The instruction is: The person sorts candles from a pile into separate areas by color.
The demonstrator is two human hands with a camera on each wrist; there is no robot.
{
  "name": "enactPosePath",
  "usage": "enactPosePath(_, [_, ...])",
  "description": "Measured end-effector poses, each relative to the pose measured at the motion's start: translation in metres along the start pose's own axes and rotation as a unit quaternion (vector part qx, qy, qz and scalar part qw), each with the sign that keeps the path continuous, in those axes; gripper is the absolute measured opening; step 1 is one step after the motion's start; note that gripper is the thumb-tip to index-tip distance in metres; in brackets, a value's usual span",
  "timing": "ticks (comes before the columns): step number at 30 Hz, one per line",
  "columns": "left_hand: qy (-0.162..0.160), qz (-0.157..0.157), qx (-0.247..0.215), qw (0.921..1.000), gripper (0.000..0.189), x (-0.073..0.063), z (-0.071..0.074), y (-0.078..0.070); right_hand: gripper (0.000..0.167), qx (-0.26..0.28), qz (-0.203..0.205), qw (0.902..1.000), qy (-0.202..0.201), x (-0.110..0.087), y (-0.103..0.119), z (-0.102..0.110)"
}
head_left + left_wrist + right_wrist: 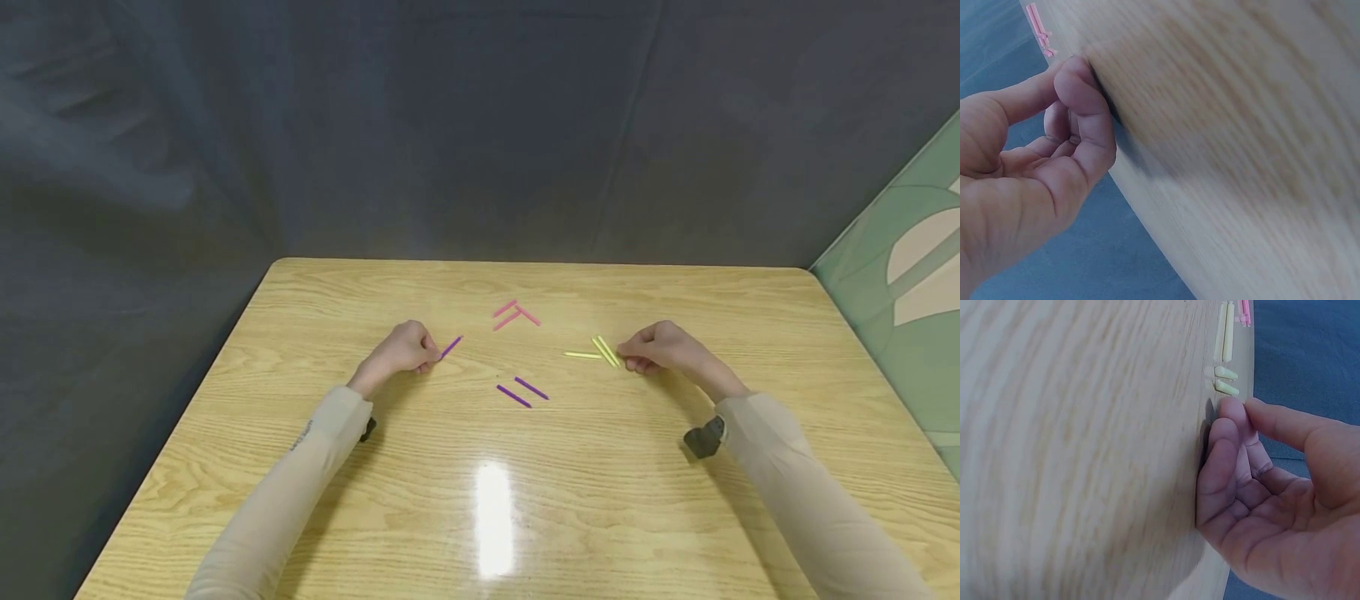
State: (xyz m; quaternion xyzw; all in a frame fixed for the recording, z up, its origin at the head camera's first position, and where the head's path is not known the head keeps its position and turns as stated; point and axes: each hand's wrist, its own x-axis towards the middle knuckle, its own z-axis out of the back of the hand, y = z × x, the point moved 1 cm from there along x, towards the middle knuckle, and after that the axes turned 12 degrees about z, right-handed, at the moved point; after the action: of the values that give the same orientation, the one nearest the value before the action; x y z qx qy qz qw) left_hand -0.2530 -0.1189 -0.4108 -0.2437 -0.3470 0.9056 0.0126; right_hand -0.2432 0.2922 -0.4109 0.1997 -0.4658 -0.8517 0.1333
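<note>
In the head view my left hand (407,348) pinches the near end of a thin purple stick (452,346) between thumb and fingertips; the left wrist view hides that stick behind the fingers (1088,119). My right hand (660,348) is beside two parallel slanted yellow sticks (606,351), its fingers loosely curled with nothing visible between them. Thumb and index tip lie close together in the right wrist view, just short of the yellow ends (1227,387). Another yellow stick (582,356) lies flat, meeting the slanted pair at its right end.
Three pink sticks (517,312) form angled lines toward the back of the wooden table (420,500). Two parallel purple sticks (522,392) lie nearer, between the hands. A dark cloth (480,133) hangs behind the table, and a green patterned panel (900,275) stands at right.
</note>
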Motion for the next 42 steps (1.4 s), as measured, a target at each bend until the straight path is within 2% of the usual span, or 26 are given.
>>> enactPosePath(4, [0.007,-0.001,0.003,1.0,0.015,-0.003,0.0,-0.001,0.03,0.03,0.011,0.9995,0.006,0.0,-0.003,0.003])
enactPosePath(7, [0.003,-0.014,0.004,0.9999,0.015,-0.006,0.0,-0.005,0.033,0.048,0.014,0.9987,0.007,-0.002,-0.005,0.007])
enactPosePath(11, [-0.008,-0.032,-0.002,0.9995,0.014,-0.008,0.001,-0.011,0.035,0.031,0.022,0.9993,-0.005,-0.005,0.0,0.011])
enactPosePath(14, [-0.004,-0.039,-0.01,0.9992,0.012,-0.008,-0.001,-0.016,0.037,0.014,0.036,0.9991,-0.017,-0.005,0.008,0.012])
enactPosePath(18, [0.011,-0.087,-0.022,0.9959,0.011,-0.008,-0.005,-0.022,0.039,0.012,0.05,0.9984,-0.024,-0.003,0.017,0.01])
enactPosePath(22, [0.04,-0.145,-0.027,0.9883,0.011,-0.006,-0.011,-0.029,0.039,0.014,0.062,0.9974,-0.035,-0.001,0.025,0.004])
enactPosePath(25, [0.06,-0.161,-0.019,0.9849,0.011,-0.004,-0.016,-0.034,0.038,0.016,0.068,0.9969,-0.037,0.001,0.033,-0.002])
enactPosePath(33, [0.069,-0.166,0.02,0.9835,0.007,-0.001,-0.031,-0.045,0.032,0.025,0.077,0.9966,-0.018,0.007,0.053,-0.019])
enactPosePath(42, [0.097,-0.162,0.044,0.981,0.004,-0.001,-0.041,-0.048,0.029,0.007,0.076,0.997,-0.01,0.009,0.051,-0.036])
